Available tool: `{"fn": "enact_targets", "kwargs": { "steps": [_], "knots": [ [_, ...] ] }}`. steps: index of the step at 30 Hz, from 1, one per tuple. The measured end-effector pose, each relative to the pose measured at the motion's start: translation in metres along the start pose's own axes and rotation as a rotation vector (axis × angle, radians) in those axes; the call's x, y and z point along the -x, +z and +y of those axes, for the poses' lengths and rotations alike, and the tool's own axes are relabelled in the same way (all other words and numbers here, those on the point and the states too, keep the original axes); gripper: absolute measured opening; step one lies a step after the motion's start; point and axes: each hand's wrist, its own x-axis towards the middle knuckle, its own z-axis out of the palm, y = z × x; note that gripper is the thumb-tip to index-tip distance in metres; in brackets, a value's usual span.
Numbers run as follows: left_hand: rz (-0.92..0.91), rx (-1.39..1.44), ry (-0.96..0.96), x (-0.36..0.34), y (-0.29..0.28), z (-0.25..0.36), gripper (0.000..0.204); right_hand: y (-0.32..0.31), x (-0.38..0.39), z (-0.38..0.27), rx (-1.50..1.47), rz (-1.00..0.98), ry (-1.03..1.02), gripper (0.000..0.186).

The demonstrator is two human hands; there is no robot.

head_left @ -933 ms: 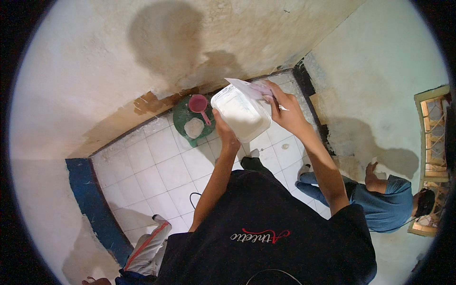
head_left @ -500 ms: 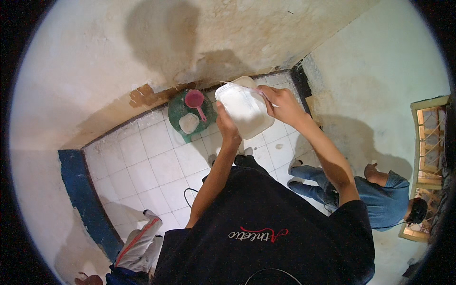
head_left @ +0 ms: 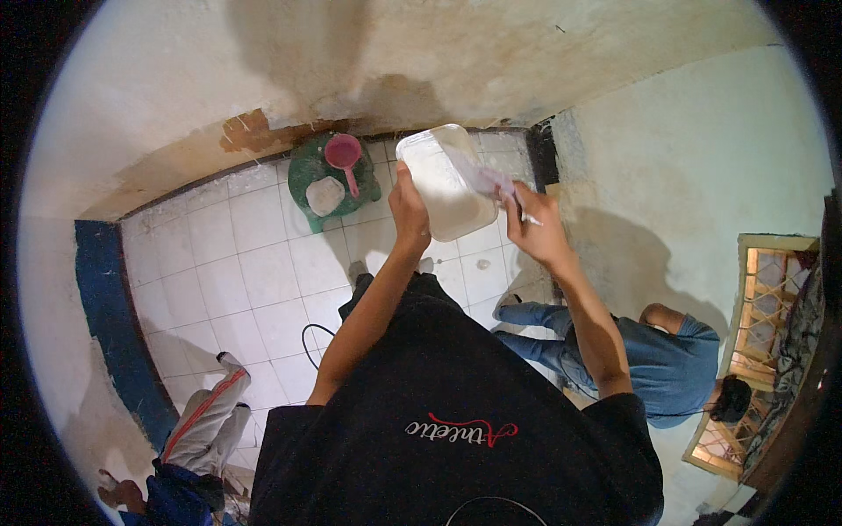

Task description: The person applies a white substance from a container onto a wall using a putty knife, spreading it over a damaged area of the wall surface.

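My left hand [head_left: 409, 213] grips the left side of a white plastic tub [head_left: 458, 226], fingers mostly hidden under it. White paste [head_left: 430, 168] lies inside, thickest toward the far left. In my right hand [head_left: 538, 226] is a putty knife [head_left: 482, 178], closed round its handle. The blade, smeared by motion, is over the right part of the tub; whether it touches the paste I cannot tell.
A green stool [head_left: 303, 171] by the far wall carries a pink dipper [head_left: 343, 152] and a whitish lump [head_left: 324, 198]. One person [head_left: 671, 373] is at the right near a window grille [head_left: 756, 337]; another [head_left: 197, 430] is at the lower left. A black cable [head_left: 306, 340] curves beside me.
The putty knife has swung from across the tub's far edge to over its right side, as my right hand moved nearer and turned. The whole view has shifted slightly.
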Motion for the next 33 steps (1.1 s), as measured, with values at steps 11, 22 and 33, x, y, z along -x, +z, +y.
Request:
{"fn": "enact_targets", "kwargs": {
  "steps": [11, 22, 33],
  "knots": [
    [0.099, -0.01, -0.061, 0.012, 0.018, 0.016, 0.062, -0.004, -0.023, -0.011, 0.137, -0.027, -0.11, 0.025],
    [0.128, 0.099, 0.025, 0.008, 0.018, 0.017, 0.061, -0.009, 0.003, -0.022, 0.075, -0.043, 0.097, 0.019],
    [0.143, 0.069, 0.045, 0.009, 0.012, 0.005, 0.059, 0.019, 0.023, -0.01, -0.034, 0.092, 0.25, 0.006]
  ]
}}
